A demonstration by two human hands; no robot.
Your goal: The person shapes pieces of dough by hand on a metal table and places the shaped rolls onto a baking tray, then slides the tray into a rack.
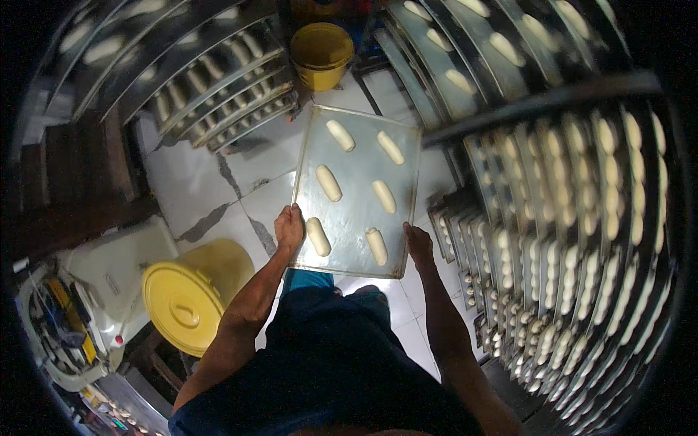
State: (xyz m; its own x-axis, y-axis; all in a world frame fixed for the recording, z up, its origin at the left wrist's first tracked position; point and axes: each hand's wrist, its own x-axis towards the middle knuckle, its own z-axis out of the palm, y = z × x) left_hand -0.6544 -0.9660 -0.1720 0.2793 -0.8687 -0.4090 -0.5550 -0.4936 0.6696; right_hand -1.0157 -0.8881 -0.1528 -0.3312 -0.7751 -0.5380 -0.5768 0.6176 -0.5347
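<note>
I hold a flat metal baking tray (352,163) level in front of me, above the tiled floor. Several oblong pale dough pieces (327,182) lie spaced out on it in two columns. My left hand (289,231) is closed on the tray's left edge, toward the near end. My right hand (417,241) grips the right edge, also toward the near end.
Racks of trays with dough pieces stand at upper left (222,87), upper right (502,47) and right (574,167). A yellow bucket (322,56) is beyond the tray. A lidded yellow bin (193,294) and a cream-coloured machine (87,312) stand at my left.
</note>
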